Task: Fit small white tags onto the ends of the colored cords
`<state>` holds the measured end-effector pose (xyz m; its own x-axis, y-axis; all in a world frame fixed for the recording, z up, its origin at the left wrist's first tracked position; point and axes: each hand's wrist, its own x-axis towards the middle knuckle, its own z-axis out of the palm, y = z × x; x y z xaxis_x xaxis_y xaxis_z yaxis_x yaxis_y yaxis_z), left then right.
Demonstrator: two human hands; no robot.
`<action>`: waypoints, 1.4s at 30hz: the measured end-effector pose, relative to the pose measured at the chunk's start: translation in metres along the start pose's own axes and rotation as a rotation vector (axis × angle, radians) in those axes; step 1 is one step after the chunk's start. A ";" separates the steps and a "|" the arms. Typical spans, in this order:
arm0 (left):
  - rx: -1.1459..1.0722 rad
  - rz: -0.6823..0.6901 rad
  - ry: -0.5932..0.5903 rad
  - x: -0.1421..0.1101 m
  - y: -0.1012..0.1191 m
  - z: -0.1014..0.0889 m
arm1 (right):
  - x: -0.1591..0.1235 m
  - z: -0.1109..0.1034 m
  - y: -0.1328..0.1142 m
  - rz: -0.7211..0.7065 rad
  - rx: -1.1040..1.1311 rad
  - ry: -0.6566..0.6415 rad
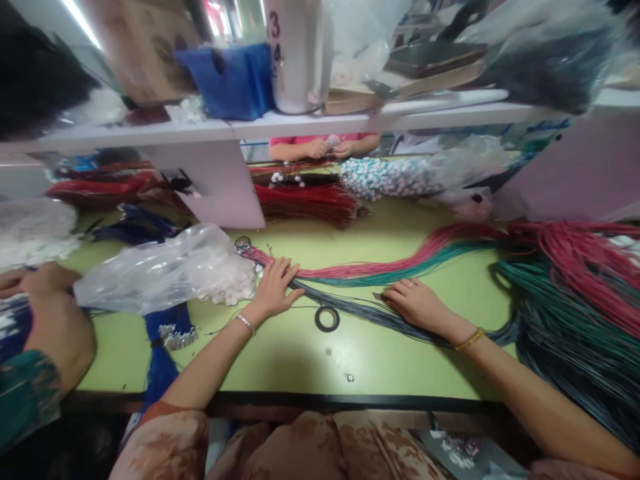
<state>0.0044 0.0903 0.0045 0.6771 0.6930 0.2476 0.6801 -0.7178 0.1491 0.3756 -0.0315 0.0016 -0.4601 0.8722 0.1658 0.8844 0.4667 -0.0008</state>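
My left hand point(275, 288) lies palm down over the left ends of the wire bundles, its fingers stretched and apart. Red wires point(360, 269) and green wires point(395, 276) run rightward from it, with black wires point(345, 305) nearer to me. My right hand point(415, 305) rests over the black wires, fingers bent together. A small dark flat piece point(379, 296) pokes out at its fingertips; what the fingers grip is mostly hidden. Between the hands, a roll of black tape point(327, 319) lies on the green tabletop point(295, 363).
A plastic bag of white connectors point(165, 270) and a blue wire bundle point(163, 357) lie left. Thick wire hanks point(575, 300) spread at right. A shelf point(200, 133) crosses ahead, above red wires point(305, 203). A co-worker's arm point(60, 327) is at left; another person's hands point(330, 148) work opposite.
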 end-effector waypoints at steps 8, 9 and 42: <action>0.086 -0.225 0.010 -0.048 -0.038 -0.028 | 0.025 0.003 0.006 0.051 -0.088 -0.048; 0.084 -0.263 0.018 -0.051 -0.045 -0.028 | 0.034 -0.003 0.003 0.080 -0.050 -0.034; -0.020 0.184 -0.200 -0.015 0.021 0.001 | 0.188 0.037 -0.080 0.210 0.075 0.014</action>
<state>0.0088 0.0648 0.0033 0.8324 0.5486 0.0785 0.5359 -0.8329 0.1380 0.2160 0.1005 -0.0039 -0.2651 0.9495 0.1678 0.9520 0.2854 -0.1104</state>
